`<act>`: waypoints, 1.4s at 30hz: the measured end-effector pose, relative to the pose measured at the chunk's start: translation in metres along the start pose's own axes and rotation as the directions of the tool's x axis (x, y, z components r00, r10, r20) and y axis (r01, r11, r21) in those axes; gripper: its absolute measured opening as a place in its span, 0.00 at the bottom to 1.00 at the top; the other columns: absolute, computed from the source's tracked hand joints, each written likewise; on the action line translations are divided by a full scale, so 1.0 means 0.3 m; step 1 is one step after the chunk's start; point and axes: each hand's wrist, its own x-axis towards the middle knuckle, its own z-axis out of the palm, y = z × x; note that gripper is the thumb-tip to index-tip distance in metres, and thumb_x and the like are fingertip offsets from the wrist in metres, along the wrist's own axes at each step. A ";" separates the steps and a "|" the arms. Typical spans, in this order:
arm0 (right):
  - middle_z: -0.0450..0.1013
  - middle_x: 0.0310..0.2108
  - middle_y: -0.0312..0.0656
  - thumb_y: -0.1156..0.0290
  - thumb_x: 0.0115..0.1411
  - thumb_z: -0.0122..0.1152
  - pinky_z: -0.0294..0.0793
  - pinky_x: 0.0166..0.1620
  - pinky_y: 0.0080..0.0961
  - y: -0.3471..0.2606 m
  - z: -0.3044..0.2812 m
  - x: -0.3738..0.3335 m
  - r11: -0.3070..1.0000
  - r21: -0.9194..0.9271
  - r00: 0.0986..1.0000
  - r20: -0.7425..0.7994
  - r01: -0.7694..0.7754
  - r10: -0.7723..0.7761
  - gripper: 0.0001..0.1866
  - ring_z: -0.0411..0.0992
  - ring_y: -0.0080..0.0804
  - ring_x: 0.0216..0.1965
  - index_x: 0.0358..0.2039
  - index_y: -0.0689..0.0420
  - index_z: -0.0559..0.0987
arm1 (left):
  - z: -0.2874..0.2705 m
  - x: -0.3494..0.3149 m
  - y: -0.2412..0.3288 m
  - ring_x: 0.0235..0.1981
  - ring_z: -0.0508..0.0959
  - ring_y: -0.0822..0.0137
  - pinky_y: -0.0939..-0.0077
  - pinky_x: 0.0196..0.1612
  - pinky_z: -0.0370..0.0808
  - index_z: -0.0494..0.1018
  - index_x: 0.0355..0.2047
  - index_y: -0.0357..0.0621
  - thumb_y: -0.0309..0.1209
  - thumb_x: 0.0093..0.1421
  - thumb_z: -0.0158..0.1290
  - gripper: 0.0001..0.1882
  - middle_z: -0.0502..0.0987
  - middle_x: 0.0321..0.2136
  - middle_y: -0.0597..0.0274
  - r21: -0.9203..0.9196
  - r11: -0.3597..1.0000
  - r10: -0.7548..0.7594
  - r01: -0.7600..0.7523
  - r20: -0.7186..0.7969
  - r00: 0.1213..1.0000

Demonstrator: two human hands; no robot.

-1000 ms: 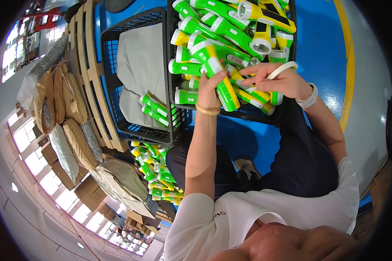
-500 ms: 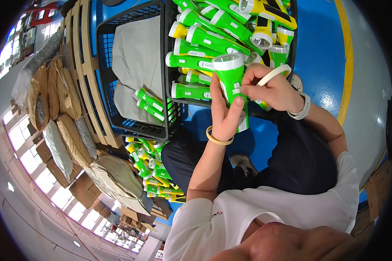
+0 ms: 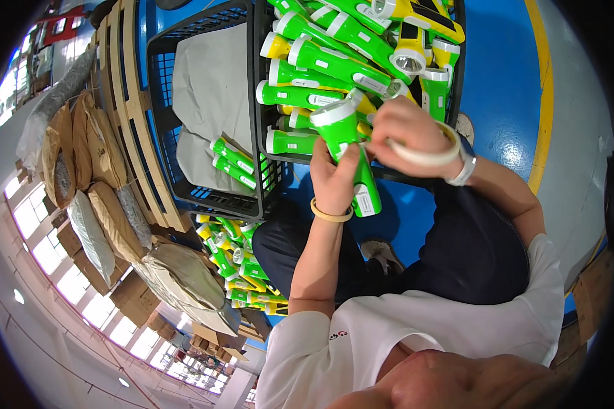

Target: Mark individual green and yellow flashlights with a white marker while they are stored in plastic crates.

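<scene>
My left hand (image 3: 332, 183) is closed around a green flashlight (image 3: 338, 133) with a white head. The flashlight is tilted, its head pointing up and left and its labelled tail toward me. Close to the flashlight's right side, my right hand (image 3: 413, 129) has its fingers curled in, slightly smeared by motion. Whatever its fingertips pinch near the switch is too small to make out. A cream-white ring (image 3: 426, 156), like a narrow roll of tape, is looped around that hand. Behind both hands, many green and yellow flashlights (image 3: 334, 61) lie heaped in a black crate (image 3: 260, 129).
Left of it, another black crate (image 3: 158, 102) holds grey sheeting (image 3: 208, 75) and two green flashlights (image 3: 233, 173). More flashlights (image 3: 252, 286) are piled lower left. A wooden pallet (image 3: 133, 102) and brown sacks (image 3: 102, 140) stand farther left. A yellow line (image 3: 543, 102) crosses the right floor.
The flashlight and my left hand have shifted slightly left and down, and the flashlight tilts more. My right hand has turned into a tighter curl, its ring moving lower.
</scene>
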 end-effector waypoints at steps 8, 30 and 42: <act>0.67 0.29 0.40 0.76 0.48 0.64 0.68 0.35 0.29 0.021 0.058 -0.035 0.991 0.097 0.993 0.082 -0.094 0.086 0.07 0.68 0.38 0.32 0.24 0.58 0.72 | -0.624 0.130 0.069 0.28 0.77 0.59 0.68 0.32 0.75 0.67 0.39 0.31 0.40 0.59 0.51 0.20 0.74 0.27 0.53 0.279 0.956 0.257 -0.085 -0.666 0.701; 0.73 0.29 0.41 0.67 0.63 0.52 0.70 0.32 0.19 0.048 -0.105 -0.096 0.147 0.836 0.740 0.369 -0.528 0.562 0.07 0.73 0.25 0.30 0.34 0.58 0.69 | -0.005 0.084 -0.137 0.49 0.71 0.56 0.62 0.54 0.66 0.59 0.56 0.42 0.36 0.58 0.53 0.28 0.69 0.51 0.52 -0.457 0.885 0.119 0.090 0.409 0.905; 0.70 0.26 0.35 0.64 0.63 0.52 0.63 0.30 0.15 0.019 -0.035 -0.049 0.221 0.760 0.737 0.445 -0.611 0.509 0.09 0.67 0.19 0.26 0.33 0.57 0.71 | 0.007 0.034 -0.113 0.50 0.68 0.65 0.69 0.50 0.68 0.45 0.63 0.50 0.38 0.62 0.50 0.34 0.62 0.52 0.57 -0.277 0.957 0.141 -0.086 0.183 0.973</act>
